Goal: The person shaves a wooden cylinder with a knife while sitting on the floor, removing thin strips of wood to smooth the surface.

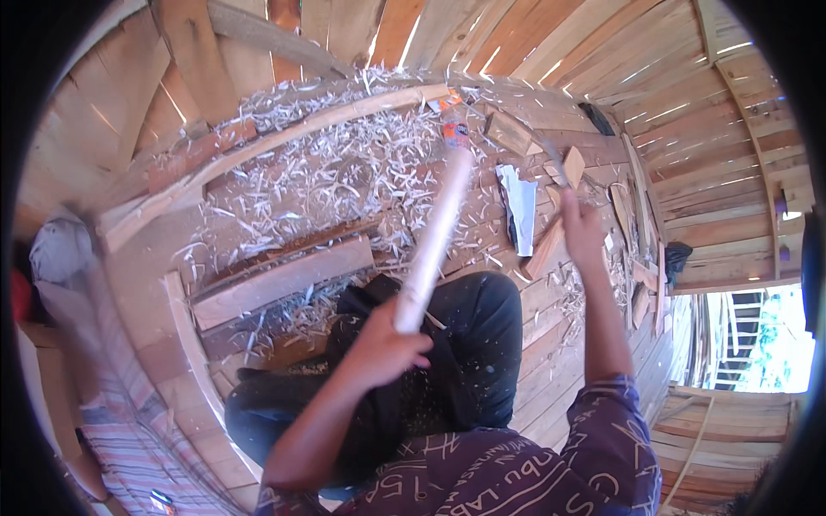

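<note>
My left hand (pixel 379 348) is closed around the lower end of a pale, smooth wooden pole (pixel 440 232). The pole slants up and away over my bent legs. Its far end reaches toward an orange-labelled bottle (pixel 455 131) among the shavings. Out to the right, my right hand (pixel 583 228) is raised and closed on a knife (pixel 548 150). The blade is thin, dark and blurred, and points up and to the left, apart from the pole. The knife's handle is mostly hidden in my fist.
Curly wood shavings (pixel 344 163) cover the far floor. A long wooden strip (pixel 284 138) crosses them. A thick plank (pixel 284 279) lies left of my legs, a wooden block (pixel 511 132) and a white sheet (pixel 518 211) ahead. A striped cloth (pixel 146 430) spreads at lower left.
</note>
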